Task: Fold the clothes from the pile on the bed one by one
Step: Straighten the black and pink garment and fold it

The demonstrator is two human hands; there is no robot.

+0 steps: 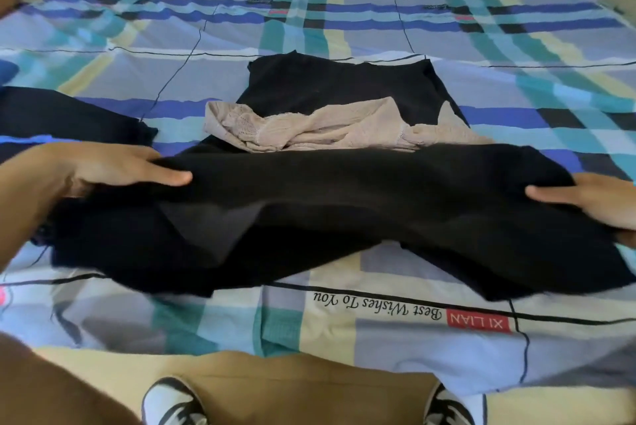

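Observation:
A large black garment (pixel 344 211) is stretched across the near part of the bed, lifted between both hands. My left hand (pixel 113 166) grips its left end, thumb on top. At the right edge of view, my right hand (pixel 592 204) grips its right end. Its lower folds hang and rest on the sheet. Behind it lies a crumpled beige lace garment (pixel 309 130). That one sits on a flat black garment (pixel 330 84) in the middle of the bed. Another dark garment (pixel 65 114) lies at the left.
The bed carries a plaid sheet (pixel 378 328) in blue, teal and cream with printed lettering near the front edge. My shoes (pixel 172 400) stand on the tan floor below the bed's near edge. A wall and wooden furniture border the far side.

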